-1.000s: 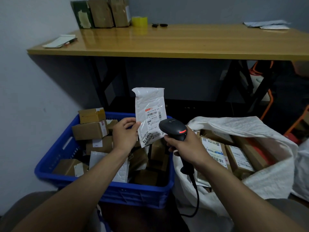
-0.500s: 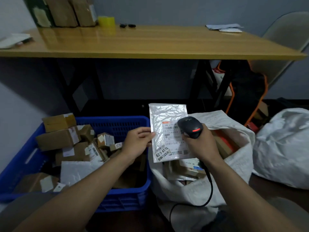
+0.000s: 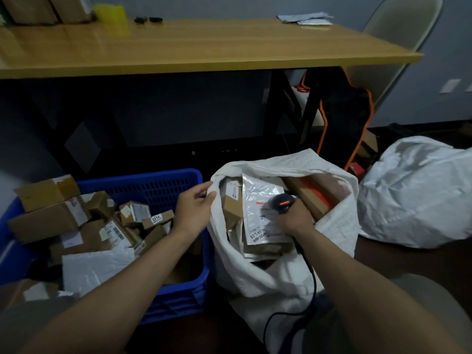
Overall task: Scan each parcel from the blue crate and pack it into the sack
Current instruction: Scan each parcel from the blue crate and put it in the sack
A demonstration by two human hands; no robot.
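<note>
Head view showed a wooden table [image 3: 204,44] and grey wall [image 3: 204,6]. Left hand [image 3: 195,206] pinched the sack [image 3: 255,274]; right hand [image 3: 295,219] gripped the scanner [image 3: 282,201].

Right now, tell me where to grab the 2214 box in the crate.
Probably pinch the 2214 box across its two long sides, coming from above. It lies narrow atop the pile in the crate, with its top face clear and other boxes close beside it.

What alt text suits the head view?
A left hand grips the rim of the white sack while the right hand, gripping a barcode scanner, is over a white mailer inside. A blue crate of parcels stands alongside.
</note>
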